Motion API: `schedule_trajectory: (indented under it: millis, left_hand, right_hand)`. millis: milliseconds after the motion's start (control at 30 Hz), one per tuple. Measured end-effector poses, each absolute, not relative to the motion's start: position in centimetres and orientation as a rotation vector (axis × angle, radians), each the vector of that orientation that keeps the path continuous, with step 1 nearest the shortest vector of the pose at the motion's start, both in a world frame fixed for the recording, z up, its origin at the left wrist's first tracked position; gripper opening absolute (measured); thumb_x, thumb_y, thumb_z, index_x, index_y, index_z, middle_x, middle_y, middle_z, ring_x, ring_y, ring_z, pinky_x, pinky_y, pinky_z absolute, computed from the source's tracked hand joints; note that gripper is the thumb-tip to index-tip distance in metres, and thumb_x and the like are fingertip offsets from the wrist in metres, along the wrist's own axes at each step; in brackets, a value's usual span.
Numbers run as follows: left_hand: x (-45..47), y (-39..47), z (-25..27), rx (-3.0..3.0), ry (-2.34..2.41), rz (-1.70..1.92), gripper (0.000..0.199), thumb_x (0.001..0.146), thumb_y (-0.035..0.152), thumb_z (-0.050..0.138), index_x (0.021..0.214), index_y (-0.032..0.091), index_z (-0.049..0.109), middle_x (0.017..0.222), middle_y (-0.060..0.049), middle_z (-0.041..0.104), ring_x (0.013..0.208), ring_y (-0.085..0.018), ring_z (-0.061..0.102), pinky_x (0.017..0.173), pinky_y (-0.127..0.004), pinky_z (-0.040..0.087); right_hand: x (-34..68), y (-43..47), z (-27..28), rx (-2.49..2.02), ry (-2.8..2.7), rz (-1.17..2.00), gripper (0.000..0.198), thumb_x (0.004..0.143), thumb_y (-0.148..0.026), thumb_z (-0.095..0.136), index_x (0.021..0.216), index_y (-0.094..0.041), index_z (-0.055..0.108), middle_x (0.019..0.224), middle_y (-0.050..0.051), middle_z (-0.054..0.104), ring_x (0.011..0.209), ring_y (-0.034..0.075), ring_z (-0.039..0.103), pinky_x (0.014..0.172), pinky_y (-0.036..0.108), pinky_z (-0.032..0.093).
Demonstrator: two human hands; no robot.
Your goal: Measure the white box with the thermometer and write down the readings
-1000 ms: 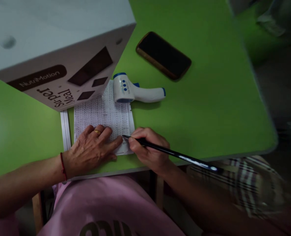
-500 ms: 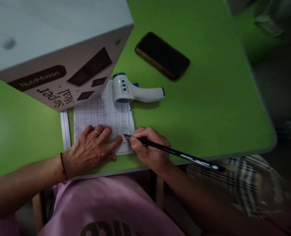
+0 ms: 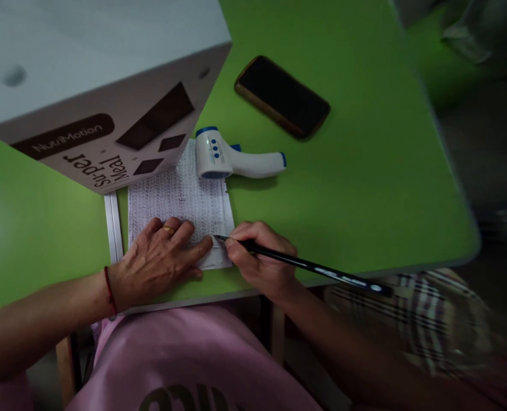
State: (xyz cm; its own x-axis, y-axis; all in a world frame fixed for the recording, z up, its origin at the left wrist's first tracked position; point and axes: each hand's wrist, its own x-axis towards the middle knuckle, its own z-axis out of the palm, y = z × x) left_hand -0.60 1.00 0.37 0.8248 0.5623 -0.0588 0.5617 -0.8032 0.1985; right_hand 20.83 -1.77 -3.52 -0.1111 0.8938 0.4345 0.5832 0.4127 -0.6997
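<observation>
Paper: our sheet (image 3: 180, 197) lies on the bench (image 3: 364, 188), near its front edge.
Box: our box (image 3: 94, 85) stands behind-left, overlapping it.
Thermometer: our thermometer (image 3: 231, 160) rests on its far right corner.
Phone: our phone (image 3: 282, 96) lies further behind, right.

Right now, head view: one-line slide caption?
Right hand writes with a black pencil on a filled sheet steadied by the left hand, beside a thermometer.

Dim, even light from above my flat green tabletop (image 3: 364, 188); my forearms and lap lie in shadow. A faint sheen crosses the slim black glossy pen (image 3: 304, 264). Beyond the tabletop's right edge, everything smears into blur.
</observation>
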Motion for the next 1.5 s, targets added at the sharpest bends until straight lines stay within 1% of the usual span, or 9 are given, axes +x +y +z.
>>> schedule_trajectory:
  millis: [400,633,933,1300,1500]
  left_hand:
    - [-0.62,0.94,0.45,2.818,0.894,0.021,0.045,0.096,0.048,0.065,0.134,0.026,0.053,0.105,-0.007,0.056,0.095,-0.025,0.053,0.078,-0.038,0.04]
    - [-0.53,0.94,0.41,2.816,0.884,0.023,0.045,0.096,0.048,0.065,0.133,0.026,0.053,0.105,-0.006,0.056,0.095,-0.025,0.053,0.078,-0.038,0.04]
    - [-0.5,0.97,0.5,2.8,0.89,-0.008,0.045,0.096,0.048,0.064,0.134,0.026,0.053,0.105,-0.006,0.056,0.096,-0.025,0.053,0.079,-0.038,0.041]
    - [-0.52,0.95,0.63,2.756,0.889,-0.036,0.044,0.099,0.045,0.061,0.137,0.026,0.051,0.11,-0.008,0.056,0.101,-0.027,0.053,0.082,-0.039,0.04]
    - [-0.46,0.94,0.6,2.786,0.892,-0.029,0.045,0.098,0.047,0.062,0.136,0.026,0.052,0.107,-0.007,0.056,0.098,-0.026,0.053,0.08,-0.039,0.04]
  right_hand:
    - [20.87,-1.89,-3.54,-1.314,-1.759,0.465,0.016,0.085,-0.015,0.059,0.074,-0.023,0.051,0.061,-0.005,0.06,0.05,0.01,0.056,0.047,0.022,0.044]
    - [20.77,-1.78,-3.45,-1.288,-1.814,0.412,0.018,0.085,-0.014,0.059,0.075,-0.024,0.049,0.062,-0.005,0.059,0.051,0.011,0.058,0.049,0.023,0.047]
    - [20.9,-1.95,-3.74,-1.3,-1.736,0.482,0.017,0.085,-0.017,0.06,0.073,-0.024,0.05,0.06,-0.005,0.06,0.049,0.011,0.056,0.047,0.023,0.045]
    - [21.03,-2.13,-3.86,-1.347,-1.717,0.459,0.016,0.084,-0.017,0.06,0.074,-0.024,0.051,0.061,-0.005,0.061,0.049,0.011,0.055,0.046,0.023,0.045]
    - [20.91,-2.06,-3.75,-1.351,-1.738,0.458,0.017,0.085,-0.017,0.059,0.074,-0.024,0.049,0.061,-0.005,0.06,0.05,0.01,0.055,0.047,0.023,0.044]
